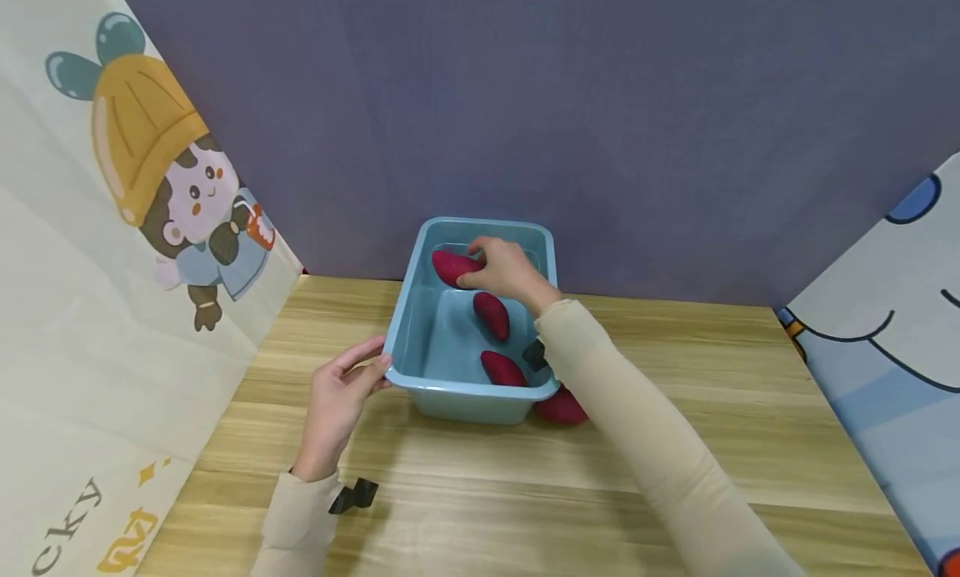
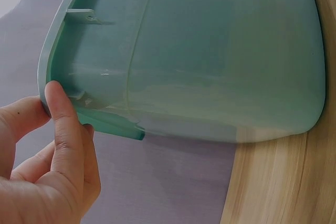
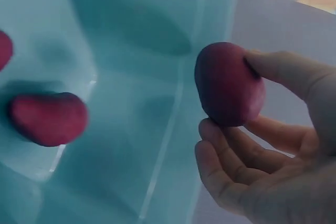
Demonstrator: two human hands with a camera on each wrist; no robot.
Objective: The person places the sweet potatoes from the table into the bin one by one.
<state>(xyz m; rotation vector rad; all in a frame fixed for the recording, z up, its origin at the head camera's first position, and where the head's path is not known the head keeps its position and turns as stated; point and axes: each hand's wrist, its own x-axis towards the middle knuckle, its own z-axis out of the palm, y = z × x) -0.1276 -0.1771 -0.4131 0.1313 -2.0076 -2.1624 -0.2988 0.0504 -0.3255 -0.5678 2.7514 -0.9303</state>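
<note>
My left hand pinches the rim of a light blue plastic bin at its near left corner. In the left wrist view the thumb and fingers grip that rim, and the bin's outer wall fills most of the picture. Inside the far part of the bin, my right hand holds a dark red sweet potato between thumb and fingers. The right wrist view shows this sweet potato above the bin floor. Two more sweet potatoes lie in the bin, one mid-floor and one near the front wall.
Another sweet potato lies on the wooden table, outside the bin's near right corner and partly behind the right sleeve. A purple-grey wall rises behind the bin. Printed cartoon panels stand at left and right.
</note>
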